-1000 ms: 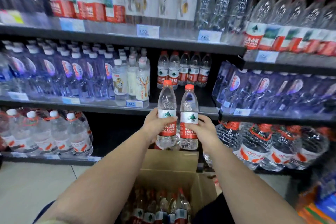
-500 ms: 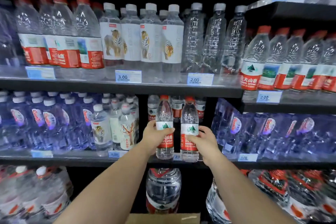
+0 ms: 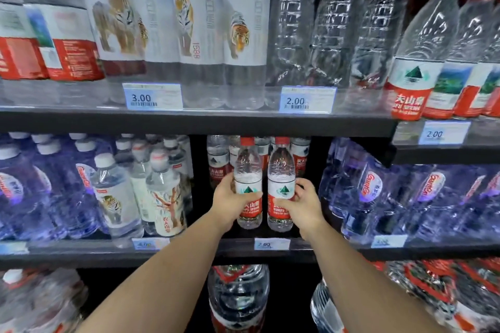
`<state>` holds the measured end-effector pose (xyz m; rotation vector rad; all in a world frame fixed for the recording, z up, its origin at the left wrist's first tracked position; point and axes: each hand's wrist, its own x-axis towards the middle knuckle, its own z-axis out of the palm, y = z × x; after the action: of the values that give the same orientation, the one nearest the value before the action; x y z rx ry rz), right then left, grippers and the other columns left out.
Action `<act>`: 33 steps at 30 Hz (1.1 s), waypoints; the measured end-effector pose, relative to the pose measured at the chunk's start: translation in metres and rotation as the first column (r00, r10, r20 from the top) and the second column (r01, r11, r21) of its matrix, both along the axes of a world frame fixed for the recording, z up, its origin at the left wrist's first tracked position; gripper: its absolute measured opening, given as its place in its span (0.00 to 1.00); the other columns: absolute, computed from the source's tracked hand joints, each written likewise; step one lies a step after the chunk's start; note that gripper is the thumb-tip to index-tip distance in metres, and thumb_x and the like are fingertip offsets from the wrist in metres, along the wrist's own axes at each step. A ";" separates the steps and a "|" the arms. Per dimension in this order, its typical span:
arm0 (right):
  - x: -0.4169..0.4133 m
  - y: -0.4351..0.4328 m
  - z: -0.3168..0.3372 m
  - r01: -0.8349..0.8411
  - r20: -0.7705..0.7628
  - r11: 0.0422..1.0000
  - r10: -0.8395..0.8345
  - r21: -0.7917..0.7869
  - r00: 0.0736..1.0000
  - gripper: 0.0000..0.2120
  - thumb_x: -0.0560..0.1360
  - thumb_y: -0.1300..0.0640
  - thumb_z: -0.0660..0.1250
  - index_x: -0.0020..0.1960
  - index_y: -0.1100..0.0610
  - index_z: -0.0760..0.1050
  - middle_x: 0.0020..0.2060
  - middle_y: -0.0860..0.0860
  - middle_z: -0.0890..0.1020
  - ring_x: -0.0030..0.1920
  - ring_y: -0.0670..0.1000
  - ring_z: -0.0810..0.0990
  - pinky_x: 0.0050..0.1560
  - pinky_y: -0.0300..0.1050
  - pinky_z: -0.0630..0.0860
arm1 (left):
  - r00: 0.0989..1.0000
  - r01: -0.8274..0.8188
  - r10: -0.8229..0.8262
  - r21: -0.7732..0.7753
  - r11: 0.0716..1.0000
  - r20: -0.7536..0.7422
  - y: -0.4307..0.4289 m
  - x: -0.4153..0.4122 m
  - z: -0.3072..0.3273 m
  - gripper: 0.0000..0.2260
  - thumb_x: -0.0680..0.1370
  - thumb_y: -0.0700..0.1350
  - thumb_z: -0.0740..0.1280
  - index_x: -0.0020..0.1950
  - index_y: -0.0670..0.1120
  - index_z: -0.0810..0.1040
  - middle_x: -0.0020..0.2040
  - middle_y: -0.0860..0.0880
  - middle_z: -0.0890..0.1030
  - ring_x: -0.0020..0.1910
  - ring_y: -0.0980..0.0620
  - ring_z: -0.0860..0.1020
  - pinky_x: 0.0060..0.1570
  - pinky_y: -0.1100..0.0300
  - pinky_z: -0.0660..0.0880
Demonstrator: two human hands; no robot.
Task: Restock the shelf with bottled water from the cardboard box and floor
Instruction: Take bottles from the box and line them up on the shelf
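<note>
Shelving of dark metal (image 3: 189, 254), middle tier, with a narrow bay between tiger-label bottles (image 3: 162, 192) and blue-tinted bottles (image 3: 378, 189). At the back of the bay, a row of small red-capped clear bottles (image 3: 217, 162). In front of it stand two clear plastic red-capped water bottles, upright and side by side. The left bottle (image 3: 247, 170) is gripped by the left hand (image 3: 230, 203), the right bottle (image 3: 281, 167) by the right hand (image 3: 303, 205). Cannot tell whether the bases touch the shelf. Risks: a hard push topples the back row, and an early release lets a bottle tip off the front edge.
</note>
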<state>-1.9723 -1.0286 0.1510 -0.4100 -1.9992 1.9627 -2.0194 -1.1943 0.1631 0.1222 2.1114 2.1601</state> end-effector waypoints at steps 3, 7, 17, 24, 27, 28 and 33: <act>-0.001 0.000 -0.006 0.000 -0.007 0.999 0.000 0.042 1.000 0.30 0.66 0.70 0.76 0.58 0.48 0.67 0.57 0.51 0.81 0.57 0.51 0.79 0.59 0.55 0.78 | 0.999 0.008 -0.010 -0.027 1.000 -0.046 0.002 0.001 -0.007 0.28 0.65 0.37 0.80 0.60 0.52 0.74 0.53 0.51 0.83 0.51 0.57 0.81 0.44 0.64 0.77; 0.003 -0.004 -0.007 0.011 -0.007 0.994 -0.010 0.110 1.000 0.32 0.66 0.68 0.77 0.60 0.49 0.65 0.57 0.49 0.79 0.58 0.49 0.78 0.60 0.52 0.77 | 0.986 0.032 -0.060 -0.179 0.983 -0.155 0.000 0.004 -0.016 0.34 0.64 0.36 0.80 0.66 0.50 0.72 0.56 0.54 0.81 0.54 0.60 0.79 0.50 0.67 0.75; -0.011 0.003 -0.007 0.017 0.125 0.942 -0.063 0.336 0.990 0.31 0.62 0.59 0.81 0.59 0.50 0.69 0.54 0.50 0.79 0.52 0.50 0.80 0.56 0.51 0.79 | 0.995 -0.052 0.010 -0.427 0.903 -0.101 0.002 -0.012 -0.025 0.28 0.65 0.39 0.80 0.62 0.42 0.74 0.50 0.49 0.80 0.47 0.52 0.78 0.47 0.61 0.75; -0.049 0.018 -0.007 0.107 0.115 0.926 -0.158 0.361 0.981 0.29 0.63 0.60 0.81 0.59 0.61 0.71 0.53 0.54 0.80 0.49 0.50 0.80 0.48 0.42 0.74 | 0.992 -0.121 0.100 -0.379 0.917 -0.076 0.028 -0.050 -0.029 0.27 0.64 0.40 0.81 0.58 0.39 0.74 0.53 0.44 0.81 0.49 0.51 0.79 0.48 0.61 0.74; -0.067 0.026 -0.010 0.151 0.086 0.904 -0.201 0.401 0.976 0.26 0.64 0.61 0.80 0.57 0.63 0.73 0.53 0.57 0.82 0.50 0.53 0.81 0.46 0.42 0.73 | 0.986 -0.164 0.136 -0.372 0.913 -0.100 0.038 -0.065 -0.036 0.23 0.64 0.39 0.81 0.55 0.39 0.75 0.50 0.44 0.81 0.45 0.52 0.78 0.41 0.66 0.74; -0.072 0.028 -0.011 0.162 0.076 0.898 -0.210 0.410 0.975 0.25 0.64 0.61 0.80 0.56 0.64 0.74 0.53 0.57 0.82 0.51 0.55 0.82 0.46 0.42 0.73 | 0.983 -0.180 0.148 -0.374 0.910 -0.113 0.041 -0.068 -0.038 0.22 0.65 0.39 0.80 0.55 0.38 0.76 0.48 0.45 0.81 0.43 0.52 0.78 0.38 0.69 0.72; -0.098 0.040 -0.018 0.164 0.068 0.878 -0.217 0.450 0.974 0.26 0.62 0.58 0.81 0.57 0.61 0.76 0.55 0.57 0.82 0.53 0.56 0.83 0.48 0.42 0.76 | 0.971 -0.236 0.207 -0.350 0.906 -0.120 0.052 -0.082 -0.042 0.16 0.69 0.40 0.77 0.54 0.40 0.78 0.43 0.50 0.79 0.41 0.55 0.76 0.35 0.74 0.68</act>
<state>-2.0703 -0.9890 0.1325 -0.5895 -2.2954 1.3374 -2.1012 -1.1425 0.1209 -0.0714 2.6454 1.8508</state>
